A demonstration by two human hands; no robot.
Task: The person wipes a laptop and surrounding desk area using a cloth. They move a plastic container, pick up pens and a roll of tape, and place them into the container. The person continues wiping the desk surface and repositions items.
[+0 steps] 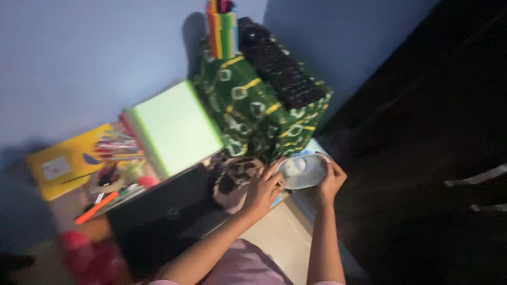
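A small white bowl (302, 171), shallow and pale inside, sat at about four o'clock in the view, over the surface's (274, 232) right edge. The left hand (262, 191) gripped its near rim with fingers curled tight; the right hand (331, 181) clasped the far side. At twelve o'clock stood a green patterned cloth-covered box (248, 105) carrying what looked like a black keyboard (277, 66). A pale green notebook (174, 126) lay at ten o'clock, a yellow book (60, 163) at nine.
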